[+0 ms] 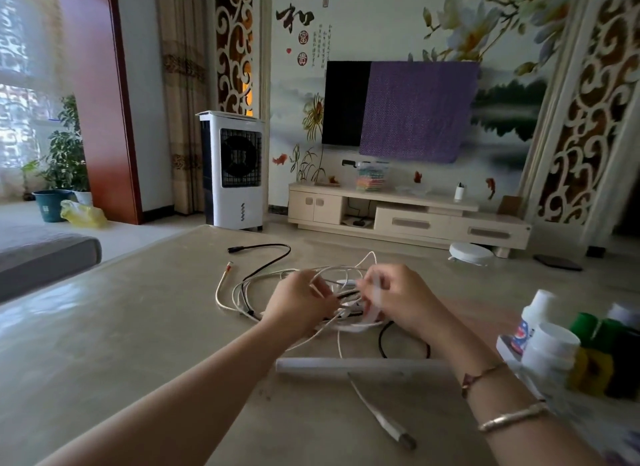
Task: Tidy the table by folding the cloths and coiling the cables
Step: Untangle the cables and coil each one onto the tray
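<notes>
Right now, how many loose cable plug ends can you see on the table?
3: black plug far left, orange-tipped white plug just below it, silver plug nearest the camera. The tangle may hide more.

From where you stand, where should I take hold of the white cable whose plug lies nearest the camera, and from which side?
Probably by the white cable just behind its plug, pinching from above. That end lies free and flat on the table, running out from under the white tube, clear of the tangle that the left hand and right hand are both gripping.
</notes>
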